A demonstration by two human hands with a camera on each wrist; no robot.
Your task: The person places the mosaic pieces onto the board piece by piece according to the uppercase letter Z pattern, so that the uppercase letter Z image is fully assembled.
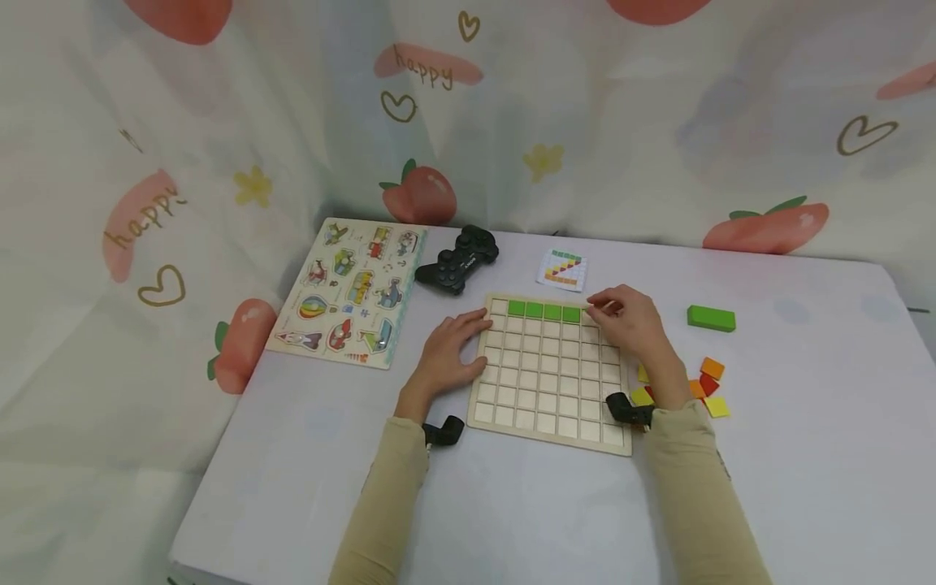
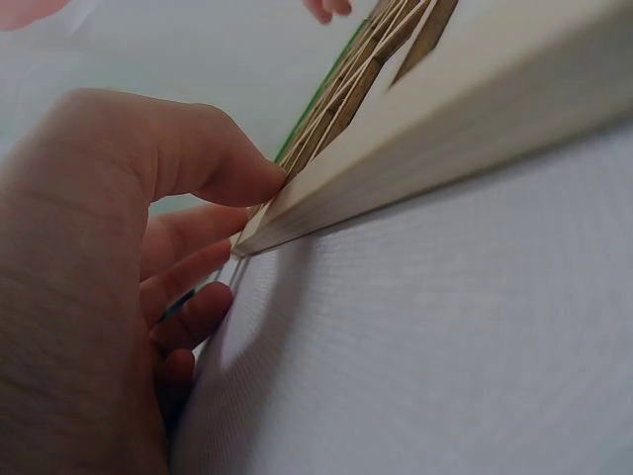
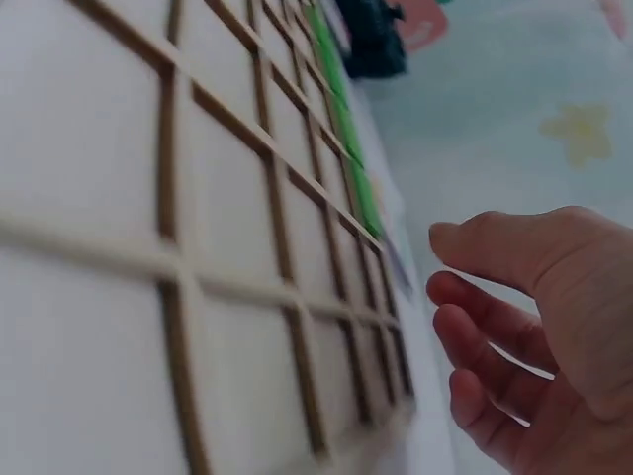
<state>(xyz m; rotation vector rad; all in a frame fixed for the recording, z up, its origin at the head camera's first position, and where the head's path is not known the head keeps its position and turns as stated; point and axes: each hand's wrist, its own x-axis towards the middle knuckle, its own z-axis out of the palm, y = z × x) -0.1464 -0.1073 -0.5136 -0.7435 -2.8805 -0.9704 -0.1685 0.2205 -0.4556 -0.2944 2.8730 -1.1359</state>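
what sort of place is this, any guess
Probably an indoor play or filming corner: a white-covered table against a pale, fruit-printed backdrop, holding a square, pale wooden grid board and a pale puzzle board with colourful vehicle pictures.

picture puzzle board (image 1: 338, 292), lying flat | black game controller (image 1: 459, 262), just beside its right edge | fruit-print curtain (image 1: 504, 122), behind both

Flat pale wooden grid board (image 1: 548, 380) on white table (image 1: 512, 512), four green tiles (image 1: 552, 313) in far row
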